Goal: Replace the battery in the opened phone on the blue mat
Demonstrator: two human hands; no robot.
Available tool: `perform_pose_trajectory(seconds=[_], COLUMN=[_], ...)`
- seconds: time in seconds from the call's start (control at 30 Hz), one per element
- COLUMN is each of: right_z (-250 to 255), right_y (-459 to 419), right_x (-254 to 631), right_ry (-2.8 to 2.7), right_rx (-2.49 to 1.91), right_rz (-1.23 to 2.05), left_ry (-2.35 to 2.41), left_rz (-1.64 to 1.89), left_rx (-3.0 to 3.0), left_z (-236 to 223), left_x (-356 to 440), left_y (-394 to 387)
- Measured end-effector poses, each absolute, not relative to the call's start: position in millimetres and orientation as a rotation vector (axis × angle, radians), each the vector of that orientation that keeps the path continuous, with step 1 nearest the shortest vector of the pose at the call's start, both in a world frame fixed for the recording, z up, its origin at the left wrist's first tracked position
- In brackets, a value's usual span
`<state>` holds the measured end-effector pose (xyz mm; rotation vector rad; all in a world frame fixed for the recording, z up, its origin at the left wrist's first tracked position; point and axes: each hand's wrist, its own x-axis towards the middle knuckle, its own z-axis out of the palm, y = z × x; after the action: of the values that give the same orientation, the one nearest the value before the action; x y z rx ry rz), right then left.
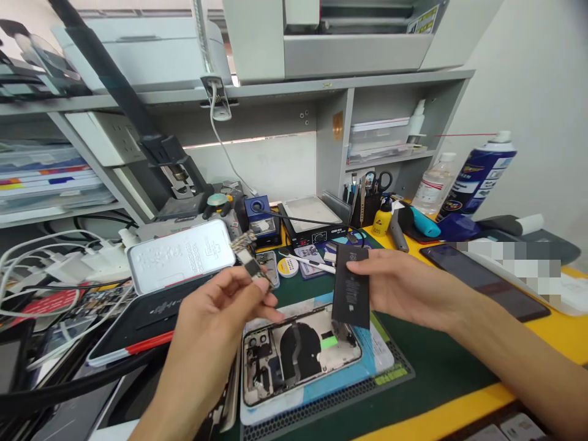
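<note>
Two hands hold phone parts over an open smartphone housing (337, 358), which lies on a blue-and-white pad (384, 354) on the desk (422, 419). The right hand (404, 282) has its fingers closed narrowly on a black battery (353, 300), thumb across its upper face; the flat pack should feel fairly light and stiff, but must not be bent, so its long edges suit a grip. In the left hand (223, 312), fingers pinch what looks like a logic board (253, 269), likely fragile and best held by its rim.
</note>
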<state>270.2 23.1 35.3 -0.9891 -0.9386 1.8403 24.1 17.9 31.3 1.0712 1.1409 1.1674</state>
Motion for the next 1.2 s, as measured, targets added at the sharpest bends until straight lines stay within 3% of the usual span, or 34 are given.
perform_pose_trajectory(seconds=[0.33, 0.5, 0.77, 1.03, 1.2], right_z=[35, 32, 30, 12, 25], right_y=[38, 69, 120, 112, 93], right_x=[272, 251, 197, 186, 192], right_ry=[-1.177, -1.394, -1.78, -1.889, -1.886], right_rx=[-1.175, -1.249, -1.247, -1.119, -1.07], right_rz=[1.653, 1.554, 1.131, 0.822, 0.862], left_ry=[1.075, 1.065, 1.096, 1.137, 1.079], left_rz=[1.663, 1.673, 1.683, 1.747, 1.653], left_rx=[0.955, 0.96, 1.038, 1.009, 1.111], left_z=[18, 20, 18, 20, 20], left_x=[-13, -21, -32, -49, -40], left_y=[53, 58, 59, 64, 59])
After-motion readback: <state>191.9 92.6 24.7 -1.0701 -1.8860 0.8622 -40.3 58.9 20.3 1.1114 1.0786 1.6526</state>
